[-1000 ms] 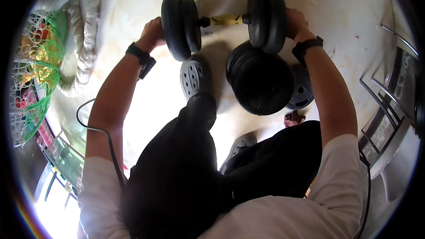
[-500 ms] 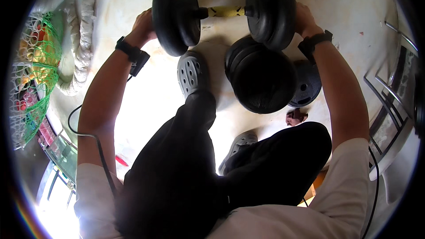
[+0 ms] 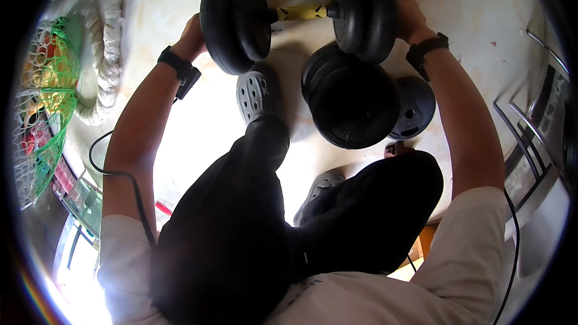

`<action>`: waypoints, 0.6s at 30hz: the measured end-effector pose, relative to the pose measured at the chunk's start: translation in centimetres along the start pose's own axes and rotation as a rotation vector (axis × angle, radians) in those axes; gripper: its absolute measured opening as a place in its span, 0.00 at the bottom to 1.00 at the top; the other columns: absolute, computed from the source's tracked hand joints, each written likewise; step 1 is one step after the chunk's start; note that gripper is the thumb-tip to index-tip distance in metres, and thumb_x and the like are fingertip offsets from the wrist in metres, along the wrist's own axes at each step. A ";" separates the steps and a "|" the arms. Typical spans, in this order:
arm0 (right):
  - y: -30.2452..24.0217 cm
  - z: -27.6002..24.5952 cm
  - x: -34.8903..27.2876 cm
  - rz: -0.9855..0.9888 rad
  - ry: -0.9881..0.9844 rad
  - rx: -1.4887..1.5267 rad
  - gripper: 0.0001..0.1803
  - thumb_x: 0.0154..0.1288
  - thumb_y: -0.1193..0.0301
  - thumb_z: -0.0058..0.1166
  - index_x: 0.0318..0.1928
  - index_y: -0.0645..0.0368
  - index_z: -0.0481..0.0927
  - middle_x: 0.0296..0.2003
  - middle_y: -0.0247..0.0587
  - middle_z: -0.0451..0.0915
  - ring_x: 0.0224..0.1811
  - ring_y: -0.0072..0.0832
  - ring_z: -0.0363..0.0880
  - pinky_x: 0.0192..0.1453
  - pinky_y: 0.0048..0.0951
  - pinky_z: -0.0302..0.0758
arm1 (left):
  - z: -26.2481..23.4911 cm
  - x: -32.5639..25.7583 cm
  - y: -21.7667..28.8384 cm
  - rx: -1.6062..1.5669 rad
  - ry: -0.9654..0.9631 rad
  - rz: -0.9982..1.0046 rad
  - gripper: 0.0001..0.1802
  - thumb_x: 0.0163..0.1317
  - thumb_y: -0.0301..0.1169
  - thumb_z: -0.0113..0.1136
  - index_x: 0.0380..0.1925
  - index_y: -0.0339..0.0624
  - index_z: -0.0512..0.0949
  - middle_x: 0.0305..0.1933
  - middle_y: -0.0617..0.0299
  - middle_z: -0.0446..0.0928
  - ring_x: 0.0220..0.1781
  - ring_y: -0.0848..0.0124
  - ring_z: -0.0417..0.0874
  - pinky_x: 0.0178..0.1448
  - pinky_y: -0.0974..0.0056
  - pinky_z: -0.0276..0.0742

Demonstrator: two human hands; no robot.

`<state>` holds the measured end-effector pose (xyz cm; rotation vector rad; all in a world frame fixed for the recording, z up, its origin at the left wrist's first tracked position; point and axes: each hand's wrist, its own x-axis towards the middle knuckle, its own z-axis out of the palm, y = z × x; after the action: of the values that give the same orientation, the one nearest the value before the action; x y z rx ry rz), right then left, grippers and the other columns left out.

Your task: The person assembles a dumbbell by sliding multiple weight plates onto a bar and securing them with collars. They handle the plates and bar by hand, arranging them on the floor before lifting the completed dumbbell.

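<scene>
A black dumbbell (image 3: 235, 24) with a yellow patterned handle lies crosswise between my hands at the far side of the view. It carries two thick round plates on each end. My left hand (image 3: 192, 37) is closed against its left outer end, and my right hand (image 3: 410, 19) against its right outer end. The plates hide most of my fingers on both sides. Just nearer than its right end is a stack of black weight plates (image 3: 355, 105), seen from above. A dark grey disc with holes (image 3: 414, 108) lies partly behind that stack, beside my right forearm.
My feet in grey clogs (image 3: 257, 93) stand on the pale floor (image 3: 186, 162). A green and white net (image 3: 57, 99) with colourful items hangs at the left, near a white wrapped tube (image 3: 109, 66). Metal bars (image 3: 524, 126) stand at the right. A small brown object (image 3: 397, 149) sits by my right knee.
The whole view has shifted slightly, with the dumbbell and the floor items a little further left and up. My right knee covers more of the brown object. Both hands stay on the dumbbell.
</scene>
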<state>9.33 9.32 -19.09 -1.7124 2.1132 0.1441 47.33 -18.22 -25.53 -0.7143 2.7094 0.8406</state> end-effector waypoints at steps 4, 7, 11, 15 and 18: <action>1.0 1.7 0.3 -0.115 0.223 0.100 0.11 0.55 0.62 0.57 0.35 0.54 0.83 0.37 0.48 0.83 0.42 0.47 0.82 0.47 0.43 0.79 | 0.5 -0.3 0.3 -0.148 0.059 0.010 0.12 0.50 0.36 0.67 0.34 0.44 0.82 0.36 0.49 0.83 0.41 0.51 0.84 0.46 0.55 0.80; 0.7 0.0 0.3 -0.008 0.028 0.068 0.12 0.55 0.61 0.57 0.34 0.55 0.84 0.36 0.49 0.84 0.41 0.47 0.82 0.47 0.43 0.79 | -0.2 0.0 0.8 -0.253 0.029 0.009 0.12 0.50 0.37 0.66 0.33 0.44 0.82 0.35 0.48 0.83 0.41 0.50 0.84 0.45 0.54 0.80; 1.0 -0.3 0.8 0.024 -0.105 0.085 0.12 0.56 0.62 0.55 0.34 0.56 0.84 0.37 0.49 0.84 0.42 0.47 0.82 0.48 0.44 0.79 | -1.7 -0.1 3.4 -0.028 -0.012 -0.008 0.12 0.52 0.39 0.63 0.32 0.44 0.82 0.35 0.47 0.83 0.41 0.49 0.83 0.45 0.53 0.79; 0.8 -0.2 0.8 0.055 -0.159 0.087 0.12 0.57 0.63 0.53 0.34 0.57 0.84 0.37 0.50 0.84 0.43 0.47 0.82 0.48 0.44 0.79 | -2.9 -0.3 5.8 -0.035 -0.025 -0.136 0.12 0.54 0.39 0.61 0.32 0.43 0.81 0.35 0.46 0.83 0.41 0.49 0.83 0.45 0.52 0.79; 0.8 0.2 0.8 0.057 -0.154 0.102 0.12 0.57 0.63 0.52 0.33 0.57 0.83 0.37 0.50 0.84 0.42 0.47 0.83 0.47 0.44 0.79 | -2.8 -0.6 5.6 -0.110 -0.019 -0.191 0.12 0.55 0.39 0.60 0.31 0.42 0.81 0.35 0.46 0.82 0.41 0.49 0.83 0.45 0.52 0.79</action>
<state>8.49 8.83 -19.74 -1.5332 2.0216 0.1753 44.84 -15.53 -20.38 -0.9650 2.5431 0.9486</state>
